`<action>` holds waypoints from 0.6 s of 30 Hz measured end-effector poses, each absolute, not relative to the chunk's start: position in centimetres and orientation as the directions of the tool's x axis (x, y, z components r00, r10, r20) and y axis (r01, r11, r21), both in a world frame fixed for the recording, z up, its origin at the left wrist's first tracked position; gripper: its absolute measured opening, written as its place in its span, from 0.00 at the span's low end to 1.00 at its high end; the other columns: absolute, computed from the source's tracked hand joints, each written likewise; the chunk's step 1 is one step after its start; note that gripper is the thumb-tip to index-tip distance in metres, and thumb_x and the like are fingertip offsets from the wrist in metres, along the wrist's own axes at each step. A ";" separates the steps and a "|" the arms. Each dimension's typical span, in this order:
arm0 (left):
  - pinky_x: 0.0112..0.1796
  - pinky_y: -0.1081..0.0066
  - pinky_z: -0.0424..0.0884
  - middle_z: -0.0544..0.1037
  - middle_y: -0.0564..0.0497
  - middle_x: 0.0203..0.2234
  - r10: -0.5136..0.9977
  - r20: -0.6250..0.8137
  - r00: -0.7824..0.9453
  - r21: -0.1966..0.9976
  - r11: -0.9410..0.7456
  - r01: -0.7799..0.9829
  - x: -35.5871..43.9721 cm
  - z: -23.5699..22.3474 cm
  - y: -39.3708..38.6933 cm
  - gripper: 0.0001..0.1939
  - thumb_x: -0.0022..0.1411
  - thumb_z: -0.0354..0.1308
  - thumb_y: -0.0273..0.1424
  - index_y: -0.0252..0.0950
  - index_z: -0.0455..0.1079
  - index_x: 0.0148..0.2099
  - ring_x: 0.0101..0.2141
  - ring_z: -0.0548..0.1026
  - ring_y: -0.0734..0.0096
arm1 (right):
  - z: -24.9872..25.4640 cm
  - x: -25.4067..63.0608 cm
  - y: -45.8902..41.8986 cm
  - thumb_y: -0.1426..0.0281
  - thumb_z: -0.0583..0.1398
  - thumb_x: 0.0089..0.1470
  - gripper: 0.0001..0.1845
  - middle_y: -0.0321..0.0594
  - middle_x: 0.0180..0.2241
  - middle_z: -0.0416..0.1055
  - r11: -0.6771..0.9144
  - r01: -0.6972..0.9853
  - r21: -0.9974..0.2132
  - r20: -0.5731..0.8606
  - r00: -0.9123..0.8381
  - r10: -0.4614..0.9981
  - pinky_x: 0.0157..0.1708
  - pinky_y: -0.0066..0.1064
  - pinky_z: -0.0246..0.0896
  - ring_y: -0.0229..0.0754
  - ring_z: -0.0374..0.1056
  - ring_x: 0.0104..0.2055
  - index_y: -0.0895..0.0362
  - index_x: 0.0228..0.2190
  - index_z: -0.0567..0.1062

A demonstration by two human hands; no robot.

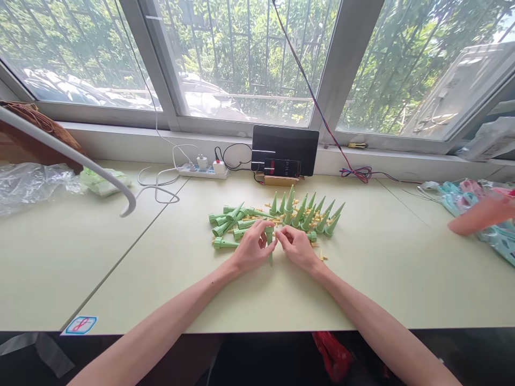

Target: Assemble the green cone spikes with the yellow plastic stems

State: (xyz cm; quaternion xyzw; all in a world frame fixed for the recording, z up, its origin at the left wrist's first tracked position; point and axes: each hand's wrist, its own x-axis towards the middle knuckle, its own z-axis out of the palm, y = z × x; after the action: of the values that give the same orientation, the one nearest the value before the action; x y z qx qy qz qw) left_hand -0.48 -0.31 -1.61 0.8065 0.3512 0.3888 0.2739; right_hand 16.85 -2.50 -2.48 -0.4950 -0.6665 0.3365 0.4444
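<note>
My left hand is closed around a green cone-shaped spike, with its ribbed cap up and its point downward. Close beside it, my right hand is pinched at the spike's upper part; whatever lies between these fingertips is too small to make out. Left of my hands, several green spikes lie in a loose pile. Beyond my right hand stands a group of green spikes, points up. Small yellow plastic pieces are scattered among the spikes and near my right wrist.
A black tablet leans at the window, with a phone before it. Left of them lies a white power strip with cables. A white curved rod crosses the left side. Plastic-wrapped items lie right, near a blurred pink shape.
</note>
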 end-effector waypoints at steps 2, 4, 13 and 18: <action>0.24 0.76 0.72 0.68 0.50 0.40 0.775 0.433 0.461 0.715 -0.607 0.348 -0.5 -1.6 -0.3 0.15 0.59 0.57 0.26 0.39 0.64 0.49 0.24 0.69 0.81 | -2.5 16.9 -2.4 0.53 0.54 0.62 0.22 0.31 0.18 0.59 0.291 0.387 -0.875 0.270 -0.109 0.957 0.22 0.29 0.48 0.36 0.53 0.21 0.55 0.24 0.67; 0.24 0.76 0.72 0.68 0.50 0.40 0.769 0.434 0.470 0.714 -0.611 0.341 -0.6 -1.6 -0.3 0.15 0.59 0.57 0.26 0.39 0.64 0.48 0.24 0.69 0.81 | -2.5 16.9 -2.4 0.52 0.53 0.62 0.24 0.32 0.18 0.58 0.300 0.418 -0.858 0.282 -0.104 0.954 0.22 0.29 0.47 0.36 0.52 0.21 0.55 0.22 0.66; 0.24 0.76 0.72 0.68 0.51 0.39 0.762 0.441 0.474 0.712 -0.619 0.332 -0.5 -1.6 -0.2 0.14 0.59 0.57 0.27 0.39 0.64 0.49 0.25 0.69 0.81 | -2.4 16.9 -2.4 0.51 0.51 0.63 0.27 0.32 0.17 0.59 0.284 0.421 -0.861 0.269 -0.097 0.958 0.23 0.29 0.51 0.36 0.56 0.20 0.55 0.20 0.65; 0.25 0.75 0.72 0.69 0.50 0.41 0.782 0.438 0.443 0.721 -0.600 0.346 -0.4 -1.5 -0.3 0.15 0.58 0.57 0.26 0.38 0.64 0.48 0.24 0.69 0.81 | -2.3 16.8 -2.6 0.54 0.55 0.61 0.18 0.35 0.24 0.69 0.295 0.358 -0.886 0.273 -0.112 0.955 0.25 0.29 0.55 0.38 0.61 0.24 0.55 0.31 0.71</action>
State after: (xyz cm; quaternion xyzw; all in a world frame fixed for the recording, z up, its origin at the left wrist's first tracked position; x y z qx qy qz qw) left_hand -0.41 -0.29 -1.53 0.8031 0.3510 0.3939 0.2770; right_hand 16.79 -2.61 -2.31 -0.4918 -0.6676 0.3323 0.4496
